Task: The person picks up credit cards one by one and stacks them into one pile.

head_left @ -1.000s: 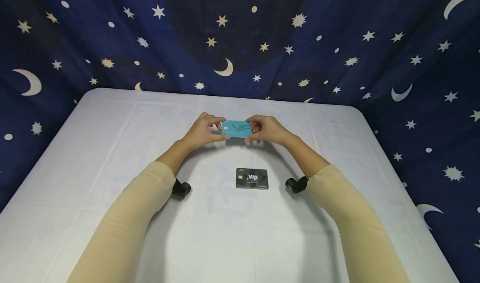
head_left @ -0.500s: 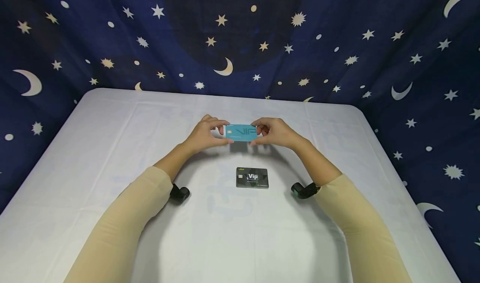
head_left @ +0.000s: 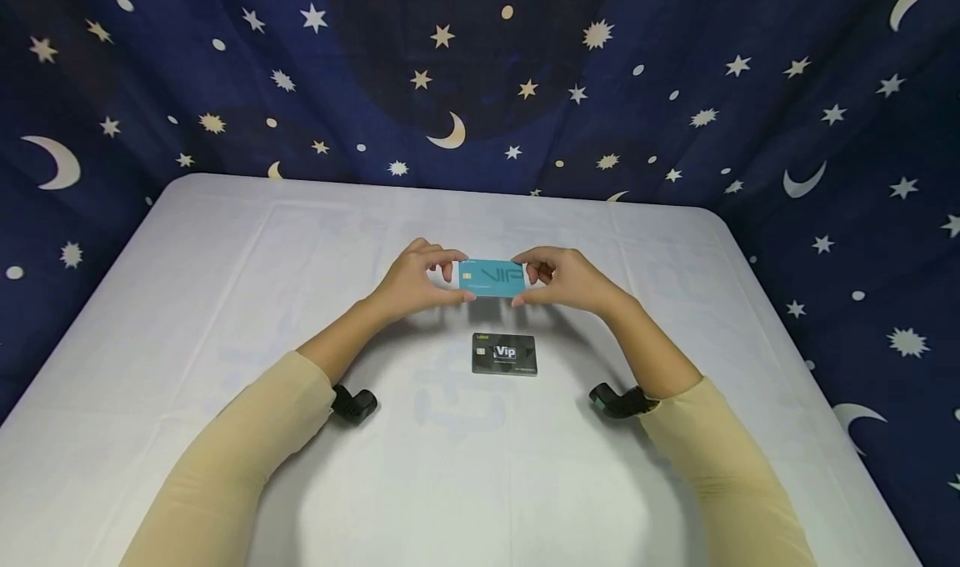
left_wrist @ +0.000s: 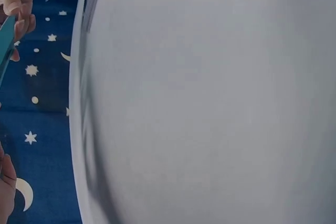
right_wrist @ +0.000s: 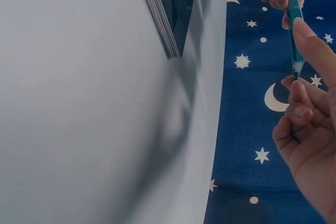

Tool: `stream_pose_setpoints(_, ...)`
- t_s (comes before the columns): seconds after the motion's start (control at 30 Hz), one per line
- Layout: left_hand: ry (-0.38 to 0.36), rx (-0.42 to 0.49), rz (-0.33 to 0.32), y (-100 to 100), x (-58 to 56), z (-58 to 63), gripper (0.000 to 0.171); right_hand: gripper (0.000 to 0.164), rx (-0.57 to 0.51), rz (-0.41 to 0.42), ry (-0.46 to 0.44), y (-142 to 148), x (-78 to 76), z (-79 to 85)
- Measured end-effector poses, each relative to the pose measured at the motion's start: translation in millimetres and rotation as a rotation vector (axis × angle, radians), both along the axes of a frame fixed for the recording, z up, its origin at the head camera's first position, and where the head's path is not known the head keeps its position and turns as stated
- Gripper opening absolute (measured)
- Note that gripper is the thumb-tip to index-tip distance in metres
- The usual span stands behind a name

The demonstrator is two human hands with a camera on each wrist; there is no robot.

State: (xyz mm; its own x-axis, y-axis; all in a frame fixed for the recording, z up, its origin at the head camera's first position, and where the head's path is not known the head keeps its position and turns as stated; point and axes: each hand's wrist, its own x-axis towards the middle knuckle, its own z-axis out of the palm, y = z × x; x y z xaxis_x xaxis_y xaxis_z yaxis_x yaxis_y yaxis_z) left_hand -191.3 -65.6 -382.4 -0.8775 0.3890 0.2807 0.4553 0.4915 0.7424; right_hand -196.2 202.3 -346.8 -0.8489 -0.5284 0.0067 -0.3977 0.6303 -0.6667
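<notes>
A blue card (head_left: 491,278) marked VIP is held up above the table, raised off the cloth. At its left end, my left hand (head_left: 408,279) pinches it between thumb and fingers. The right hand (head_left: 576,280) pinches the opposite end the same way. Seen nearly edge-on in the right wrist view, the blue card (right_wrist: 295,35) looks thin, with the right hand (right_wrist: 312,124) at its lower end. Nearer to me lies a neat stack of black Vip cards (head_left: 504,355), flat on the table; its layered edges show in the right wrist view.
A white cloth covers the table (head_left: 420,484). Behind it and along its sides hangs a dark blue curtain (head_left: 360,75) with moons and stars. Black wrist cameras stick out from both forearms, such as the left camera (head_left: 354,405).
Both hands have moved the blue card toward me and slightly right, closer to the black stack. The grip on the card stays, and the black stack has not moved.
</notes>
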Motion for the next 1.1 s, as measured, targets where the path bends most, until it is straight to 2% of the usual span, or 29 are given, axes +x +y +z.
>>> stream_pose_setpoints(0.2, -0.006, -0.003, -0.007, 3.5, 13.0, 2.1, 0.05, 0.063, 0.011, 0.014, 0.046, 3.6, 15.8, 3.9)
stream_pose_setpoints(0.4, 0.041, -0.009, -0.033, 6.6, 25.5, 4.8, 0.05, 0.061, 0.015, 0.004, 0.099, 6.1, 34.3, 6.2)
stream_pose_setpoints(0.63, 0.067, -0.048, -0.049, 9.8, 39.0, 9.3, 0.047, 0.058, -0.004, -0.022, 0.105, 9.2, 52.7, 9.3)
stream_pose_setpoints(0.8, 0.144, -0.083, -0.072, 10.5, 49.8, 11.3, 0.048, 0.059, -0.021, -0.023, 0.116, 10.5, 66.2, 7.9)
stream_pose_setpoints(0.93, 0.19, -0.091, -0.081, 12.3, 55.3, 8.9, 0.05, 0.059, -0.031, -0.027, 0.113, 12.1, 73.4, 5.2)
stream_pose_setpoints(1.1, 0.175, -0.096, -0.083, 16.1, 61.3, 3.5, 0.052, 0.058, -0.041, -0.035, 0.102, 16.2, 81.0, -0.3)
